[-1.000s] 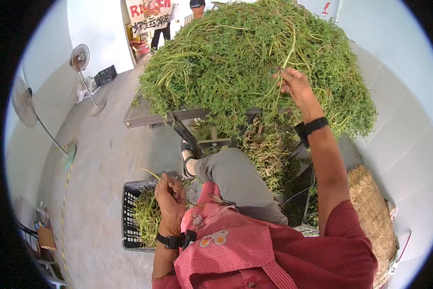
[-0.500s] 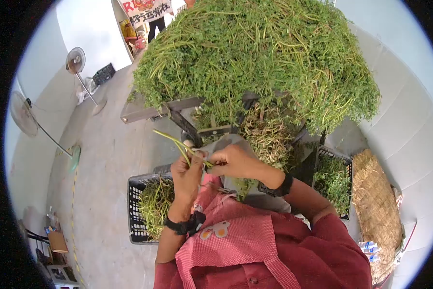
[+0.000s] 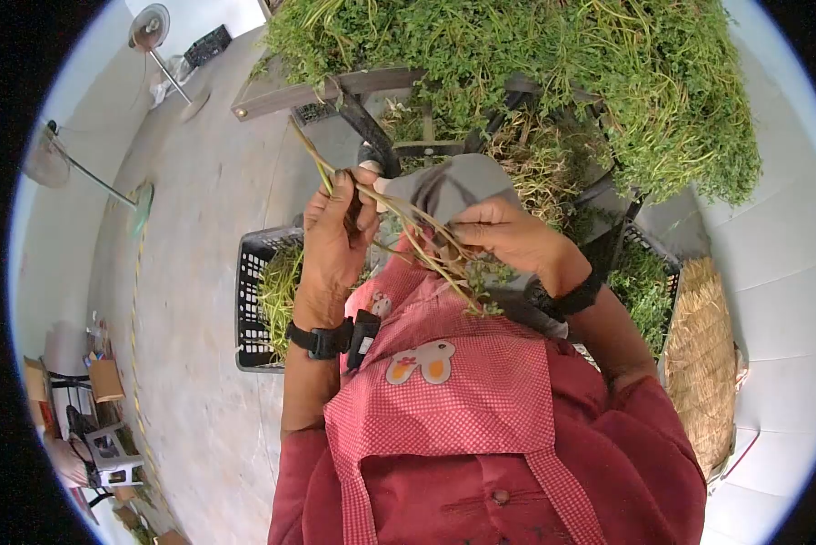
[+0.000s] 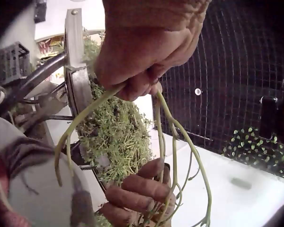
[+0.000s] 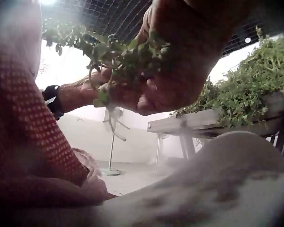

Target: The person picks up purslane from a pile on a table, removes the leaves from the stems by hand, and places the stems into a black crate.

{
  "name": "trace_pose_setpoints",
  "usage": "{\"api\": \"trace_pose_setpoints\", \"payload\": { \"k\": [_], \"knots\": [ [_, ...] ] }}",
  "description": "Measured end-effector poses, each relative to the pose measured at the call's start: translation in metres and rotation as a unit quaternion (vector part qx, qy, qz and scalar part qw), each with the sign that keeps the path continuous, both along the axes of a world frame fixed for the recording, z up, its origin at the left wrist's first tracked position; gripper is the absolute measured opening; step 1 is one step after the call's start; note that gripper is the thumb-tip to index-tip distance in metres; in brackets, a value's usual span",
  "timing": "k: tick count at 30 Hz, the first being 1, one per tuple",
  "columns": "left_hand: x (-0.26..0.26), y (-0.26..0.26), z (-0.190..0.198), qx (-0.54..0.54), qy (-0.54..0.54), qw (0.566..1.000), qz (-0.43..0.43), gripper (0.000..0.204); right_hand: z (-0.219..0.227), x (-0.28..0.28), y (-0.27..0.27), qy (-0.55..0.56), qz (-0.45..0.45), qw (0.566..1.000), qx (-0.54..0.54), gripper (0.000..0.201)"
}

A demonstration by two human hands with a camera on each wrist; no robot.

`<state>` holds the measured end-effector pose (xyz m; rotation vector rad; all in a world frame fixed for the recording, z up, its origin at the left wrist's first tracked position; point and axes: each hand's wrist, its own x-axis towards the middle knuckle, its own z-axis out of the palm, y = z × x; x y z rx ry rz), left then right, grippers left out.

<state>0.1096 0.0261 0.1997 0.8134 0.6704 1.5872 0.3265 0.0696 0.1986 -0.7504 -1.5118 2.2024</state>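
Several thin green stems (image 3: pixel 399 209) stretch between the two hands above the lap in the head view. The left hand (image 3: pixel 340 222) pinches their upper part between thumb and fingers, and stem ends stick out beyond it. Lower on the stems, the right hand (image 3: pixel 512 238) grips them near the leafy part. In the left wrist view, the left hand (image 4: pixel 146 52) holds the branching stems (image 4: pixel 176 137), with the right hand (image 4: pixel 137 196) below around their lower part. Small leaves (image 5: pixel 128 54) hang by the right hand (image 5: pixel 180 66) in the right wrist view.
A large heap of greens (image 3: pixel 535 54) covers the table (image 3: pixel 290 92). To the left stands a black crate (image 3: pixel 247 318) holding stems; another crate (image 3: pixel 674 282) with greens is at the right, beside a woven straw bundle (image 3: pixel 701 354). Fans (image 3: pixel 149 27) stand at the far left.
The right hand came down from the heap to the left hand, then moved slightly right along the stems. The left hand has risen in view, and the view has tilted down.
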Motion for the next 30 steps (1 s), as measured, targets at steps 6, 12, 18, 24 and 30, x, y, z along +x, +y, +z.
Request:
{"api": "trace_pose_setpoints", "payload": {
  "k": [6,12,18,24,30],
  "knots": [
    [-0.007,-0.003,0.002,-0.022,0.048,0.997,0.054,0.023,-0.011,0.011,0.01,-0.039,0.007,0.991,0.131,0.023],
    [0.005,-0.011,0.002,-0.006,0.128,0.987,0.094,0.023,-0.018,0.004,0.022,-0.236,-0.072,0.89,0.383,0.02],
    [-0.008,-0.012,0.003,0.028,0.091,0.992,0.084,0.026,-0.018,0.007,0.019,0.01,-0.211,0.973,0.092,0.023],
    [-0.011,-0.01,-0.004,0.041,0.071,0.994,0.074,0.026,0.002,0.021,0.005,-0.078,-0.17,0.947,0.261,0.024],
    [-0.009,-0.009,-0.003,0.035,0.056,0.995,0.068,0.024,0.023,0.019,-0.021,-0.115,-0.116,0.867,0.47,0.021]
  ]
}}
